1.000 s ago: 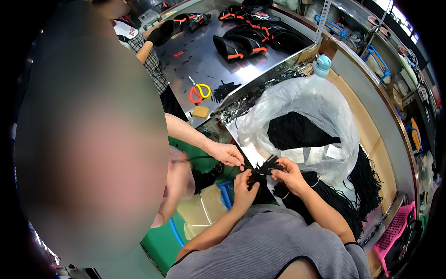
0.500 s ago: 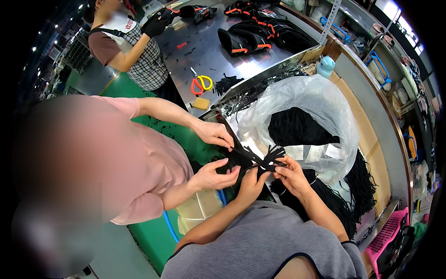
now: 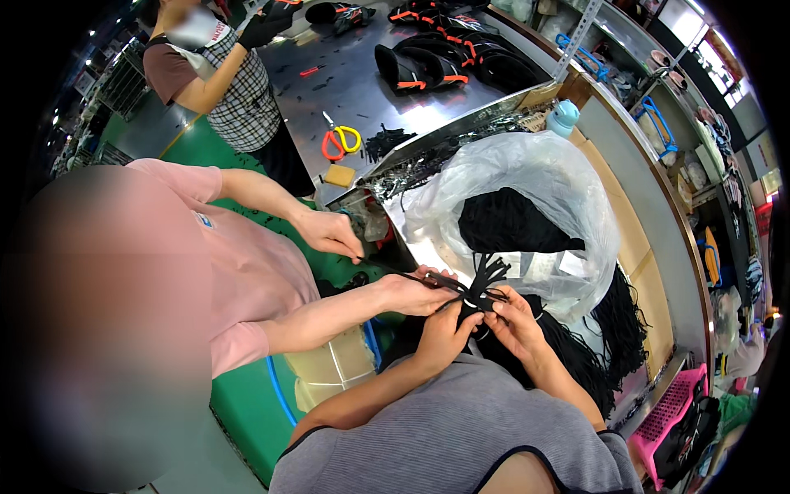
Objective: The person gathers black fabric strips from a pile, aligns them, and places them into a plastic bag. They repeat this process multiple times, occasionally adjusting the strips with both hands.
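Observation:
My left hand (image 3: 448, 331) and my right hand (image 3: 514, 323) pinch a small bundle of black cords (image 3: 485, 278) between them, just above my chest. A white band circles the bundle at my fingertips. A person in a pink shirt stands at my left; that person's hand (image 3: 415, 295) grips the same bundle from the left, and the other hand (image 3: 331, 233) pulls a thin black strand up and away. A clear plastic bag (image 3: 527, 185) holding more black cords lies right behind the bundle.
A metal table (image 3: 362, 90) carries orange and yellow scissors (image 3: 339, 140), a yellow sponge (image 3: 339, 174) and black shoe uppers (image 3: 436, 62). A second person in a checked apron (image 3: 234, 82) works at its far left. A pink basket (image 3: 671, 407) sits at lower right.
The pink-shirted person has leaned back to the left. That person's hands have moved apart, one staying on the bundle and the other drawing a strand upward. My hands keep their hold.

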A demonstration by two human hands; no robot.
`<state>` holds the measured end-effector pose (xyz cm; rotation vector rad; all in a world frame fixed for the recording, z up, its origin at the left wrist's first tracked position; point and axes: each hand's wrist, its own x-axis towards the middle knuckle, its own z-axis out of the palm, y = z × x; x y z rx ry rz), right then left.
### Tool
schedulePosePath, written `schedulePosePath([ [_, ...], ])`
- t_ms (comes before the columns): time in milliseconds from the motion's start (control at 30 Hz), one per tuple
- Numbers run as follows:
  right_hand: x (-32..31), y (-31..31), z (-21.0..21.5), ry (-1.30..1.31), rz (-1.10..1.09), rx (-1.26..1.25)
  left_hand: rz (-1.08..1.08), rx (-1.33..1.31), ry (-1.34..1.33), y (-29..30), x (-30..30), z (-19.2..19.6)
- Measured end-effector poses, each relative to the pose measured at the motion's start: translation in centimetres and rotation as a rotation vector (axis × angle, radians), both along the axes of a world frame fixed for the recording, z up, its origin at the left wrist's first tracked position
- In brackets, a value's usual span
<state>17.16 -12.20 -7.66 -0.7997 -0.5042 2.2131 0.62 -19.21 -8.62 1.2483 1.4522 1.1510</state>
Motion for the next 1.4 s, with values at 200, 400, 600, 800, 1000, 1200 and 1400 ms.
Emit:
schedulePosePath([
  [200,0.1,-0.4,0.9,0.049,-0.029,-0.001,-0.016,-0.012,0.009,-0.2,0.5,1.4],
  [400,2.8,-1.1,1.6,0.082,-0.081,0.08,-0.151,-0.043,0.127,-0.4,1.4,1.5],
  [600,4.8,-1.8,5.4,-0.242,-0.029,0.337,-0.085,0.074,0.161,1.9,1.7,4.4],
  [800,4.6,-3.4,6.2,-0.729,0.169,0.788,-0.083,0.528,0.621,3.3,2.9,7.2],
  [1000,4.0,-3.1,8.2,-0.45,-0.189,0.516,-0.286,0.492,0.786,2.1,5.0,9.6],
  [1200,6.1,-3.6,10.1,-0.347,-0.289,0.606,-0.249,0.482,0.314,1.5,4.9,10.7],
  [1400,7.5,-5.2,12.4,-0.079,-0.217,0.616,-0.286,0.355,0.153,1.4,5.2,12.7],
])
